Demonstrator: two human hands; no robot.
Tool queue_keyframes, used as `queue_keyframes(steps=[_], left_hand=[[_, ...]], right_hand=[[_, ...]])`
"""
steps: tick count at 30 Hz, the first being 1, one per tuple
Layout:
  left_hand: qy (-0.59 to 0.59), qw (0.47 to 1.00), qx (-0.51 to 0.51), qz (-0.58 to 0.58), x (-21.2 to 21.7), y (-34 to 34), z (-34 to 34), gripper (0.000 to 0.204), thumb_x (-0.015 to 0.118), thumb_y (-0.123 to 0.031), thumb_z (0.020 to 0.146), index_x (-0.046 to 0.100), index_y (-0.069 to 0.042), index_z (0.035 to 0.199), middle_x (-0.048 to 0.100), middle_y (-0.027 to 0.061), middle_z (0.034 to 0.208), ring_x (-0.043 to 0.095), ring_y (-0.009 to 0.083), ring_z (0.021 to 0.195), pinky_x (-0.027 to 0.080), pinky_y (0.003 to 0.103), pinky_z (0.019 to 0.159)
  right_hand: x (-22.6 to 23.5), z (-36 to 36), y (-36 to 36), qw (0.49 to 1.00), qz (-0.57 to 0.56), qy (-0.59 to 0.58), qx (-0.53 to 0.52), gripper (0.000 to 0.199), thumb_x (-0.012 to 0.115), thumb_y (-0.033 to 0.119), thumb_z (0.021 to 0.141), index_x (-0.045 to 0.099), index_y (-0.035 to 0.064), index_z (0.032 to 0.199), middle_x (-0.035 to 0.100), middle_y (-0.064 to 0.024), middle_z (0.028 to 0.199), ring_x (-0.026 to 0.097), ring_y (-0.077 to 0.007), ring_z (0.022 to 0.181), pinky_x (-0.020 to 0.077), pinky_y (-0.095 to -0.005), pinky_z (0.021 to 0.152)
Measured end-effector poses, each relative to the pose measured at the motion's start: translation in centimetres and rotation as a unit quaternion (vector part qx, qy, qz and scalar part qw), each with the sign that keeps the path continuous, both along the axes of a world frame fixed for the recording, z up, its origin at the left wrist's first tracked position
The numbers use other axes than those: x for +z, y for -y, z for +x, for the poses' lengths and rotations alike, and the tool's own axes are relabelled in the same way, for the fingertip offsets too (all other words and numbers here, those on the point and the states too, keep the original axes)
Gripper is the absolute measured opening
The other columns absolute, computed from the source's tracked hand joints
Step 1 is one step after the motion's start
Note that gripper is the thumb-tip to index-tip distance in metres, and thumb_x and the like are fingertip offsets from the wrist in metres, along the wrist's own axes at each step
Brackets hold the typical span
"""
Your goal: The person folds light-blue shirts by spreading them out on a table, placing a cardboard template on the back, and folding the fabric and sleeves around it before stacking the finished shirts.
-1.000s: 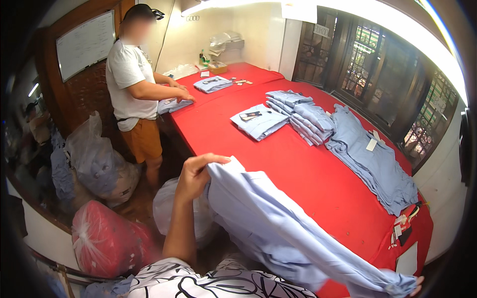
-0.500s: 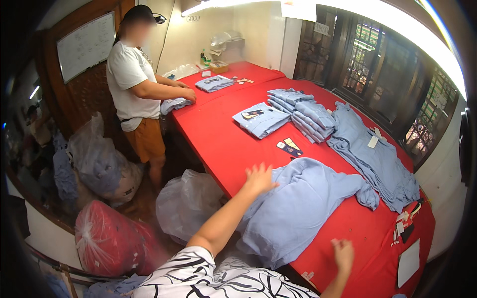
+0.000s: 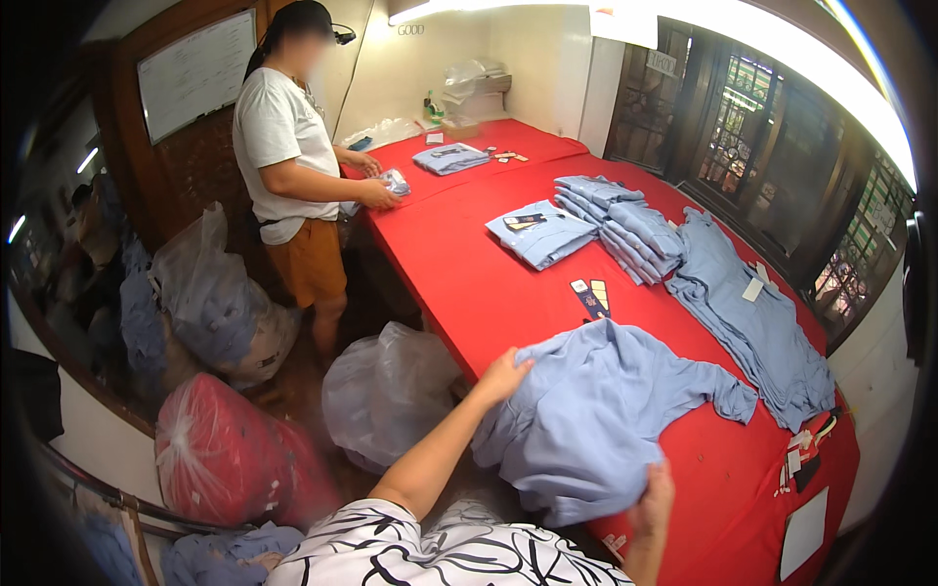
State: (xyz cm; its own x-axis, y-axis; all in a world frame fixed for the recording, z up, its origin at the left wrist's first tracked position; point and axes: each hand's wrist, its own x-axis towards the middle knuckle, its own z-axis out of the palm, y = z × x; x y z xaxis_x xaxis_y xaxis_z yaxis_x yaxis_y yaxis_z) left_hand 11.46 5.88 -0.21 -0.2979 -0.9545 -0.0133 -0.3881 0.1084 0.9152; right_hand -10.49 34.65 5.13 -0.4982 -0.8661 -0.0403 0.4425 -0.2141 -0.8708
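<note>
The left hand [image 3: 506,376] is stretched forward and brought in from the side at the left margin of a blue shirt [image 3: 596,415]; its fingers are partly bent, set against the cloth, but whether any fabric is pinched cannot be told. The right hand [image 3: 653,498] is held half open and upright at the shirt's lower right margin, its fingertips laid against the fabric; a firm hold cannot be made out.

The shirt is spread, rumpled, on the red tabletop [image 3: 469,298] along the edge nearest the wearer, and its lower part is hung over that edge. One sleeve is pointed toward the window-side edge, where a row of blue garments [image 3: 747,317] is laid. Beyond the shirt's upper margin, dark and cream tags [image 3: 591,296] are placed. Between the shirt and the near right corner, where a white sheet [image 3: 804,532] is laid, a stretch of red cloth is seen.

Farther up the tabletop, a folded shirt [image 3: 542,236] is set beside a stack of folded shirts [image 3: 625,230]. By the far left corner, a small bundle is handled by a co-worker [image 3: 283,146]. Below the near edge, a translucent bag [image 3: 391,391] is stood on the floor, with a red-filled bag [image 3: 234,454] farther left.
</note>
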Motion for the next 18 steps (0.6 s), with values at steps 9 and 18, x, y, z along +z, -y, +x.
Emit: queue_keyframes(steps=[9, 18], left_hand=[[-0.368, 0.923, -0.112, -0.010, 13.7, 4.1, 0.9, 0.023, 0.060, -0.020, 0.098, 0.067, -0.002, 0.110, 0.067, 0.0023, 0.101, 0.062, 0.0093, 0.089, 0.051, 0.026, 0.079], [-0.303, 0.921, -0.124, 0.211, 3.4, 5.7, -3.4, 0.053, 0.047, -0.032, 0.103, 0.038, 0.002, 0.143, 0.047, 0.0133, 0.145, 0.043, 0.0235, 0.134, 0.031, 0.039, 0.113]], right_hand=[[15.6, -20.2, -12.3, 0.877, -0.004, -0.435, -0.205, 0.036, 0.051, 0.024, 0.100, 0.051, 0.0000, 0.127, 0.062, -0.0125, 0.118, 0.061, -0.0213, 0.105, 0.0470, -0.0337, 0.096], [5.6, -16.6, -8.9, 0.871, 0.130, -0.355, -0.314, 0.024, 0.061, 0.018, 0.096, 0.064, 0.0020, 0.115, 0.062, -0.0027, 0.108, 0.056, -0.0101, 0.099, 0.0421, -0.0239, 0.087]])
